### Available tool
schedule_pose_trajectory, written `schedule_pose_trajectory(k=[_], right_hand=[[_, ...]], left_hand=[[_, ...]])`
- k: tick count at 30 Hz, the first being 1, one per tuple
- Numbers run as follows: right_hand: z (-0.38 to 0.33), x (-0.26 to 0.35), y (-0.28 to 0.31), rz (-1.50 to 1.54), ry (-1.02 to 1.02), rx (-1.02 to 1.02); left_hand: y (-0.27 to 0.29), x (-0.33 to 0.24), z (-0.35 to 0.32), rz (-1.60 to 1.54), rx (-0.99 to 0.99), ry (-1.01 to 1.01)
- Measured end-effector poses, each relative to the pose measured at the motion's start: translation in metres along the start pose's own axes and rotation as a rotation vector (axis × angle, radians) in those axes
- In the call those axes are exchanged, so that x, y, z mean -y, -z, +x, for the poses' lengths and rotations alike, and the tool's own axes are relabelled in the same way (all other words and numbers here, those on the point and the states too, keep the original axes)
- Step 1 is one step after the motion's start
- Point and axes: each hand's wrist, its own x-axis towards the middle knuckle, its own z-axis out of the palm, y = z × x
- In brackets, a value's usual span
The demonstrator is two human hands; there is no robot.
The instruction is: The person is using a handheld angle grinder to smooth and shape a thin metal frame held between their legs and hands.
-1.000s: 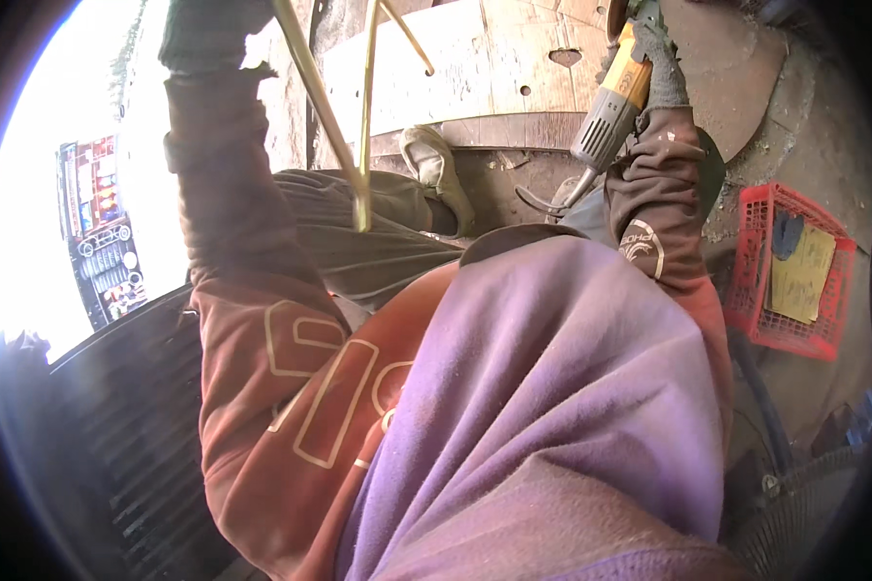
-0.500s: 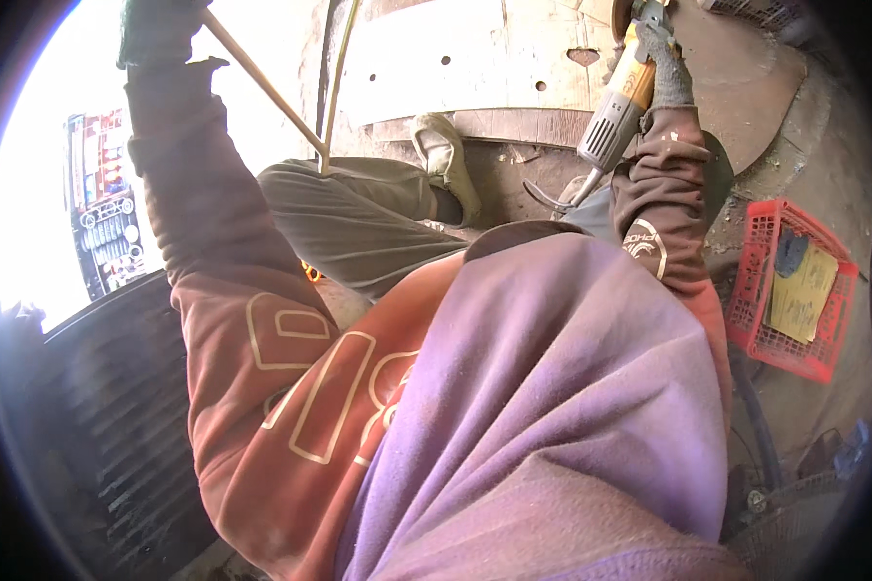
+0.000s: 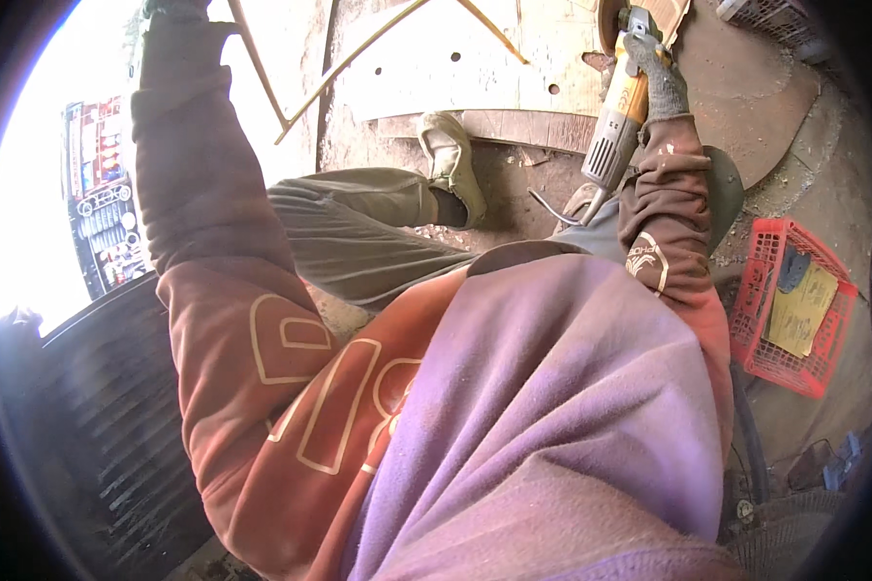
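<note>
My right hand [image 3: 661,82], in a grey work glove, is closed around the head end of a yellow and grey angle grinder [image 3: 610,145]. The grinder's disc [image 3: 607,21] shows at the upper edge, and its cord end points back toward my lap. My left arm reaches up to the far left, where the gloved left hand [image 3: 176,6] is mostly cut off by the picture's edge. Beside it a thin, brass-coloured metal rod frame [image 3: 349,64] hangs angled over the board; my left hand appears to hold it, though its fingers are hidden.
A pale board with round holes [image 3: 475,73] lies in front of my feet. To the right stands a red plastic basket [image 3: 765,290] with a yellow paper in it. A dark ribbed panel [image 3: 116,416] is at my left, and a dark crate [image 3: 770,19] at the far right.
The rod frame has shifted and turned, its corner moving left and up off my knee, and another rod now shows over the board. The right hand still grips the grinder, nearly unmoved.
</note>
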Motion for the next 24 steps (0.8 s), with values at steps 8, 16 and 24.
schedule_pose_trajectory(k=[8,16,24], right_hand=[[-0.031,-0.001,-0.031,0.145,-0.013,0.156],[-0.027,-0.078,-0.113,0.286,-0.244,0.179],[-0.077,-0.048,-0.226,0.194,-0.145,0.293]], left_hand=[[-0.008,0.040,-0.042,-0.107,-0.389,0.282],[-0.003,0.065,-0.099,-0.132,-0.766,0.536],[-0.005,0.075,-0.110,-0.122,-0.821,0.587]])
